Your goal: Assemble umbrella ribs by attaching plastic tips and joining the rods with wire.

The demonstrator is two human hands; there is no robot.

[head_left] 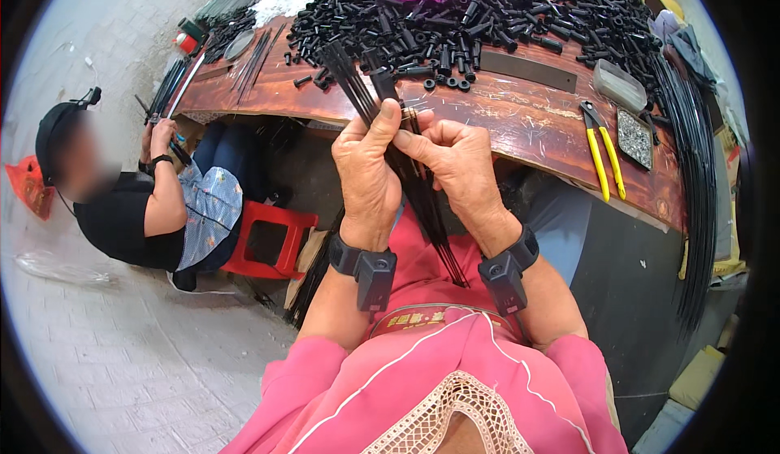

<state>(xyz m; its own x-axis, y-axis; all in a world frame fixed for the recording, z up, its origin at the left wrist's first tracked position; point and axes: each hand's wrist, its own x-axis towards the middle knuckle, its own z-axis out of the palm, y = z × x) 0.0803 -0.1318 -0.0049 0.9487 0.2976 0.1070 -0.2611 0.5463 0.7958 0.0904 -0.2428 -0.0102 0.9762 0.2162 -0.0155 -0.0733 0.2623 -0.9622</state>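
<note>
My left hand (370, 162) is closed around a bundle of thin black rods (348, 76), which slants from above the table edge down toward my lap. A blocky black piece (382, 83) rises just above my left thumb. Against the bundle, my right hand (459, 162) has thumb and fingers pinched together; what lies between them is too small and covered to name. Both hands are in front of the near table edge, almost touching each other.
Heaps of black tubular parts (349, 36) cover the back of the wooden table (520, 117). To the right lie yellow-handled cutters (603, 153), a tray of small metal bits (634, 139) and long black rods (686, 202). A co-worker (122, 202) sits at left near a red stool (268, 240).
</note>
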